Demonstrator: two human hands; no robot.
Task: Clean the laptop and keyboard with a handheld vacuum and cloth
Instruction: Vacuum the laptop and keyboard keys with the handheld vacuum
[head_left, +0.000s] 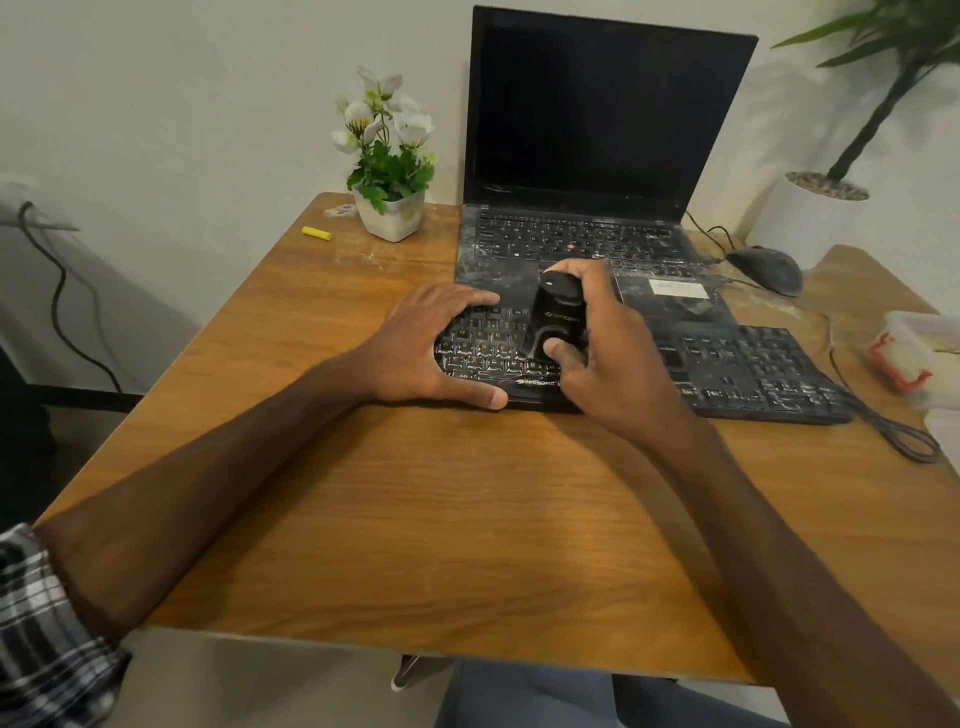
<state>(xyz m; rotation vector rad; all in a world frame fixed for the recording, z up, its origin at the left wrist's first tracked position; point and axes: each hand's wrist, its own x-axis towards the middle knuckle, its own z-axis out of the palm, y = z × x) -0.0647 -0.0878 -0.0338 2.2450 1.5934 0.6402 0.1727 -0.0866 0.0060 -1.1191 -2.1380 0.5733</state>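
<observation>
Handheld vacuum (555, 317): upright on the left-centre keys of the keyboard (753, 371), held by the right hand (613, 374), fingers curled round it, thumb on its front. Left hand (431, 348): fingers spread, pressing the keyboard's left end. Likely risks: keyboard sliding if that bracing slackens; suction lifting a keycap; powder scattering. Laptop (587, 244): open just behind, dusty. Wooden table (415, 519), powder-streaked; cream wall; potted flowers (387, 171); mouse (766, 267).
</observation>
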